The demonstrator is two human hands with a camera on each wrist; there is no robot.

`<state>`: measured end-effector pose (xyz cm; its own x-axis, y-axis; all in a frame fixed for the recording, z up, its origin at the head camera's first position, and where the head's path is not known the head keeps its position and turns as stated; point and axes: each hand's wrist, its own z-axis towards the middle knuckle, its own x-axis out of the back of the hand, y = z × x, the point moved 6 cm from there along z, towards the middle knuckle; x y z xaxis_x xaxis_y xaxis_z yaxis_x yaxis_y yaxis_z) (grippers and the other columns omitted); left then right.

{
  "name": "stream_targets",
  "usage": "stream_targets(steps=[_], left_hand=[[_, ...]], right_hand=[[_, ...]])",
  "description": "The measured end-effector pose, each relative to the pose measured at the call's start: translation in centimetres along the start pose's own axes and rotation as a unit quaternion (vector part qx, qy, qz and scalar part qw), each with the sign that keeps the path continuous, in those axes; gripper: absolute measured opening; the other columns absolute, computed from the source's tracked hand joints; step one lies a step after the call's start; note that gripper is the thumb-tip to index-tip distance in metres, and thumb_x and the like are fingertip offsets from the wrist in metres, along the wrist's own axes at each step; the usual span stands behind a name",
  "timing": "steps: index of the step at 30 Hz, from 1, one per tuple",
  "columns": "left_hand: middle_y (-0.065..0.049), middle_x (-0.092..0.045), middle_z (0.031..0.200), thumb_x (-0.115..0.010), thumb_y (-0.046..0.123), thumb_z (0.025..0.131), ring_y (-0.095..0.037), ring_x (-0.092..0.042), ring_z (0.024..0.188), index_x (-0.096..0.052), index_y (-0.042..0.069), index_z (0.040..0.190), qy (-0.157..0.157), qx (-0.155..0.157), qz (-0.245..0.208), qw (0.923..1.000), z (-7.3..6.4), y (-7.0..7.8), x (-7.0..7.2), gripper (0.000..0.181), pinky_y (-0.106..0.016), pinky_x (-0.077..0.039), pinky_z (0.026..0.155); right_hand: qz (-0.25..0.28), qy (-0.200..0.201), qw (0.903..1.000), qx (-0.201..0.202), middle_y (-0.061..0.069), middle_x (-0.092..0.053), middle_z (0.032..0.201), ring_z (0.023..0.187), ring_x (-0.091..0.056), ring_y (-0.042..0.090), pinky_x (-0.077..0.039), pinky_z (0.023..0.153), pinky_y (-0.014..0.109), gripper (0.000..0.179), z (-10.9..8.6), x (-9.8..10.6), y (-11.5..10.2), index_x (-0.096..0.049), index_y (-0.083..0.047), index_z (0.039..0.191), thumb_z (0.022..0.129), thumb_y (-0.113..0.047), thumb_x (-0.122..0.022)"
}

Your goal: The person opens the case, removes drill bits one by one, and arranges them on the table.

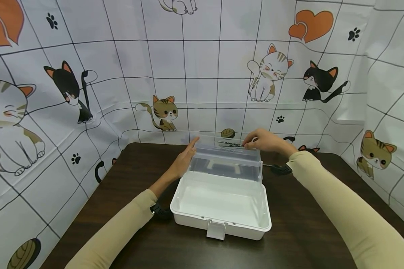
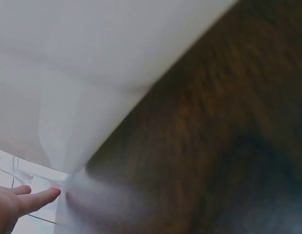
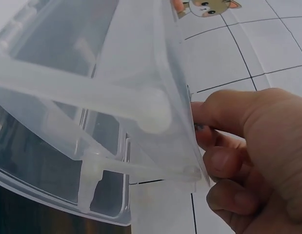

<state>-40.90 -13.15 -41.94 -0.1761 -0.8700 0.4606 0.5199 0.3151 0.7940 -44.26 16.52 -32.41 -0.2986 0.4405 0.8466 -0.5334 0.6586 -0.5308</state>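
Observation:
A white plastic storage box (image 1: 219,224) stands on the table with its lid raised. Clear trays (image 1: 225,168) on folding arms rise at its back. My left hand (image 1: 184,160) lies along the left side of the clear upper part, fingers straight; in the left wrist view its fingertips (image 2: 55,191) show beyond the box's white wall. At the top right my right hand (image 1: 264,141) pinches a few thin dark green strands (image 1: 229,144), whose kind I cannot tell. In the right wrist view, thumb and finger (image 3: 224,112) meet behind the clear plastic, hiding most of the strands.
The dark wooden table (image 1: 148,246) carries the box near its middle. A white latch (image 1: 216,230) hangs open at the box's front. Close behind the table is a white sheet (image 1: 202,59) printed with cats and grid lines, which also covers both sides.

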Motion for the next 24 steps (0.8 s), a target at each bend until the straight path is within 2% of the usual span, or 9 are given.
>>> stream_targets(steps=[6, 8, 11, 13, 15, 18, 24], left_hand=[[-0.006, -0.023, 0.166, -0.024, 0.048, 0.111, -0.035, -0.034, 0.145, -0.018, 0.040, 0.163, -0.001, -0.001, 0.002, 1.0000, 0.1, 0.0, 0.0, 0.053, -0.064, -0.027, 0.111], [-0.007, -0.024, 0.166, -0.024, 0.047, 0.111, -0.035, -0.034, 0.144, -0.018, 0.040, 0.163, 0.000, -0.001, 0.002, 1.0000, 0.1, -0.1, 0.0, 0.053, -0.064, -0.027, 0.111], [-0.005, -0.024, 0.166, -0.024, 0.045, 0.112, -0.035, -0.035, 0.144, -0.018, 0.042, 0.163, 0.001, -0.002, 0.001, 1.0000, 0.1, -0.2, 0.1, 0.051, -0.065, -0.027, 0.110], [-0.005, -0.024, 0.165, -0.023, 0.043, 0.112, -0.035, -0.034, 0.144, -0.017, 0.042, 0.163, 0.000, -0.002, 0.000, 1.0000, 0.1, -0.3, 0.1, 0.051, -0.066, -0.026, 0.110], [-0.007, -0.024, 0.166, -0.023, 0.039, 0.113, -0.037, -0.033, 0.145, -0.016, 0.040, 0.163, -0.002, 0.000, -0.003, 1.0000, 0.1, -0.3, 0.2, 0.051, -0.067, -0.026, 0.110], [-0.010, -0.025, 0.165, -0.023, 0.038, 0.113, -0.036, -0.033, 0.145, -0.017, 0.041, 0.163, 0.000, 0.003, -0.003, 1.0000, 0.0, -0.4, 0.1, 0.051, -0.066, -0.026, 0.110], [-0.005, -0.025, 0.165, -0.024, 0.041, 0.112, -0.033, -0.035, 0.144, -0.018, 0.043, 0.162, 0.008, -0.001, -0.005, 1.0000, 0.2, -0.4, -0.1, 0.050, -0.064, -0.027, 0.111]], right_hand=[[0.039, 0.034, 0.9967, -0.063, 0.015, -0.062, 0.134, 0.111, -0.063, 0.030, -0.054, 0.087, 0.047, 0.027, -0.8, 0.8, 0.7, -0.075, -0.007, 0.121, 0.104, -0.024, -0.062], [0.056, 0.045, 0.9948, -0.073, 0.013, -0.063, 0.132, 0.106, -0.063, 0.026, -0.054, 0.086, 0.045, 0.029, -1.1, 1.0, 0.9, -0.074, -0.007, 0.123, 0.104, -0.025, -0.062], [0.086, 0.052, 0.9917, -0.081, 0.010, -0.067, 0.097, 0.075, -0.057, 0.018, -0.051, 0.069, 0.038, 0.031, -1.4, 1.1, 1.3, -0.074, -0.006, 0.123, 0.104, -0.027, -0.063], [0.101, 0.054, 0.9902, -0.080, 0.006, -0.058, 0.074, 0.060, -0.046, 0.017, -0.044, 0.062, 0.037, 0.031, -1.7, 1.0, 1.5, -0.074, -0.006, 0.123, 0.103, -0.028, -0.064], [0.122, 0.053, 0.9882, -0.077, 0.005, -0.044, 0.060, 0.053, -0.038, 0.016, -0.039, 0.061, 0.036, 0.032, -2.1, 0.9, 1.8, -0.073, -0.005, 0.123, 0.104, -0.028, -0.063], [0.158, 0.054, 0.9826, -0.082, 0.001, -0.040, 0.058, 0.053, -0.035, 0.017, -0.040, 0.069, 0.038, 0.033, -2.7, 0.8, 2.3, -0.071, -0.004, 0.125, 0.104, -0.028, -0.063], [0.244, 0.073, 0.9621, -0.098, -0.001, -0.035, 0.060, 0.055, -0.030, 0.016, -0.042, 0.075, 0.037, 0.040, -3.9, 1.0, 4.4, -0.065, 0.002, 0.131, 0.105, -0.027, -0.061]])
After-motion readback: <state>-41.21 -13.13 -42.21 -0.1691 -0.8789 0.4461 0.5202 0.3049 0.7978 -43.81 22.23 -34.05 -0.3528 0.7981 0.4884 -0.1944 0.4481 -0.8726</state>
